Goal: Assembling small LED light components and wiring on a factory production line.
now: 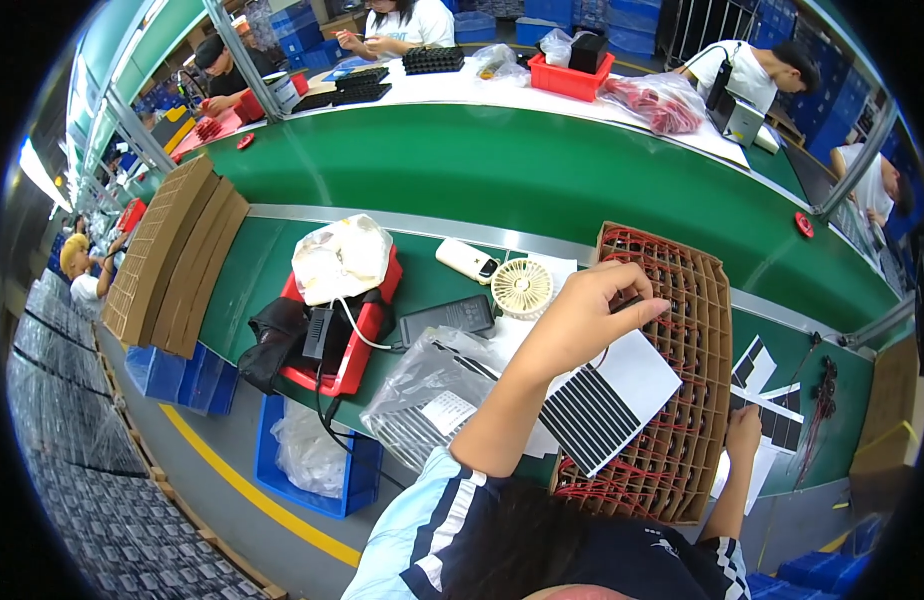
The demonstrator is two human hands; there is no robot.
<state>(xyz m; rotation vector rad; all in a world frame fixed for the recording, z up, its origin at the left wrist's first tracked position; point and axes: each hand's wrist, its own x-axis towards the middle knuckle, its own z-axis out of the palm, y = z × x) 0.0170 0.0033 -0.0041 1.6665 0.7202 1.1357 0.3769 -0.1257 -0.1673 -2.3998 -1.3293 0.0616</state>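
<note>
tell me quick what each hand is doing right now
Left hand: fingers pinched on a small dark part over the cardboard grid tray.
Right hand: resting on the tray's edge, grip cannot be told.

From my remote seat this reads as a factory assembly line. A long green conveyor belt (pixel 542 170) runs between two rows of seated workers (pixel 397 22), its far edge lined by a white worktop (pixel 502 95) carrying a red plastic bin (pixel 570 78) and black component trays (pixel 432 60). Stacked brown cardboard grid dividers (pixel 172 255) sit at the near bench's left edge, blue plastic crates (pixel 317 455) stand on the grey floor beside a yellow line (pixel 252 490).
</note>
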